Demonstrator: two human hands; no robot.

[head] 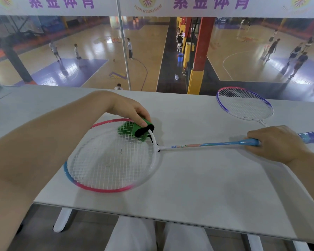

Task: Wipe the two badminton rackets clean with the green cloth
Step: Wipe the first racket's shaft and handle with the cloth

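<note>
On table (pixel 188 178), left hand (pixel 132 109) pinching green cloth (pixel 134 129) round racket (pixel 116 156) rim

A pale grey bench (pixel 188 187) stood on white legs (pixel 62 220) before a glass pane. Beyond it lay wooden basketball courts (pixel 91 51) with purple zones, scattered players, a red and yellow pillar (pixel 201 51), and a blue bin (pixel 180 57). White banners (pixel 62 6) with purple characters hung above.
</note>
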